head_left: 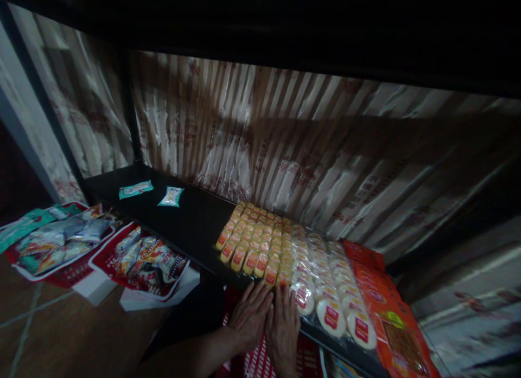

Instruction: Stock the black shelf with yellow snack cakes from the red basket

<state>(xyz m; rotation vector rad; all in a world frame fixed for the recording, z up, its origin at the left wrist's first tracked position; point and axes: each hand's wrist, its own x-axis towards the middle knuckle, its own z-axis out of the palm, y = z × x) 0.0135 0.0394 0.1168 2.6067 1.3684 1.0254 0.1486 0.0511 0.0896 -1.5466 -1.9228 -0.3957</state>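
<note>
My left hand (pixel 249 314) and my right hand (pixel 284 326) lie side by side, fingers stretched flat, at the front edge of a black shelf (pixel 191 220). Their fingertips touch the near ends of rows of small yellow-wrapped snack packs (pixel 252 239). Right of those lie rows of round white packs with red labels (pixel 325 291). Neither hand holds anything.
Orange flat packets (pixel 386 313) lie at the shelf's right end. Two small green-white sachets (pixel 136 189) (pixel 171 196) sit at the shelf's left. Red-and-white boxes of mixed snack bags (pixel 142 261) (pixel 57 242) stand on the floor to the left. A dark shelf board hangs overhead.
</note>
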